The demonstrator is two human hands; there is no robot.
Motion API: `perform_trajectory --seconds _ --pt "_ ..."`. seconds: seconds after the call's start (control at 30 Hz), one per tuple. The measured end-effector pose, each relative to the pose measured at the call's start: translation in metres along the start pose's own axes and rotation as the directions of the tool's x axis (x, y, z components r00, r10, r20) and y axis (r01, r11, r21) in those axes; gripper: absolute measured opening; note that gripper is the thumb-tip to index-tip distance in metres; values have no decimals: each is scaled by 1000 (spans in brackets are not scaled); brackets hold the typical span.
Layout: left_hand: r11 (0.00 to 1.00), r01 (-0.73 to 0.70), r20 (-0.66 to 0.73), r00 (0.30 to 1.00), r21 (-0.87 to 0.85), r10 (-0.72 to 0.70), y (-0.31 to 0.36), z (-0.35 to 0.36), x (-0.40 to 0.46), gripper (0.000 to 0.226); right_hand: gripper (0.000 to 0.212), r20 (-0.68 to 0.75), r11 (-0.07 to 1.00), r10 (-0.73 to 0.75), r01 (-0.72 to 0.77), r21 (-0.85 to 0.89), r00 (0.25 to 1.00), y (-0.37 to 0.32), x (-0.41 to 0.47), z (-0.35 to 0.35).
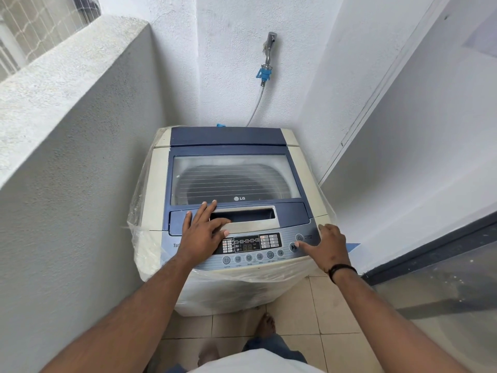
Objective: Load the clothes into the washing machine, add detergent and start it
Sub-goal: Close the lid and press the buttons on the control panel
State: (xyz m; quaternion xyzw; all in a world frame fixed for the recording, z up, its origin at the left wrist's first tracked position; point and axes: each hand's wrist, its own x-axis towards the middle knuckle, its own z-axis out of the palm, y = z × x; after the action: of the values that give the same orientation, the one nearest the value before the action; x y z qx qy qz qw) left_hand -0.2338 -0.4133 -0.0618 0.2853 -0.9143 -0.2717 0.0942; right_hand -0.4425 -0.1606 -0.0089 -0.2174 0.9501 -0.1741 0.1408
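Washing machine (231, 200) in wall corner, tap (269, 45) behind, both hands on its front edge

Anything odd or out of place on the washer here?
Only the clear plastic wrap still bunched around the washing machine body, crumpled at the front corners. Lid is shut and sits square; no spills or damage visible.

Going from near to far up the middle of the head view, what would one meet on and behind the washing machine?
Button row → display panel → lid handle recess → glass lid window → blue rear panel → hose → blue tap connector → tap.
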Motion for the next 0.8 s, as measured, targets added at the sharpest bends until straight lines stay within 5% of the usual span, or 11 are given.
perform_trajectory --seconds 0.17,0.8 --pt "1000 5 3 1000 -2 -5 0 0 0 32 76 113 983 -16 36 -181 993 -8 6 -9" --pt "1000 17 -10 1000 -14 -17 0 2 0 32 87 75 987 17 -4 -163 997 -9 2 -6"
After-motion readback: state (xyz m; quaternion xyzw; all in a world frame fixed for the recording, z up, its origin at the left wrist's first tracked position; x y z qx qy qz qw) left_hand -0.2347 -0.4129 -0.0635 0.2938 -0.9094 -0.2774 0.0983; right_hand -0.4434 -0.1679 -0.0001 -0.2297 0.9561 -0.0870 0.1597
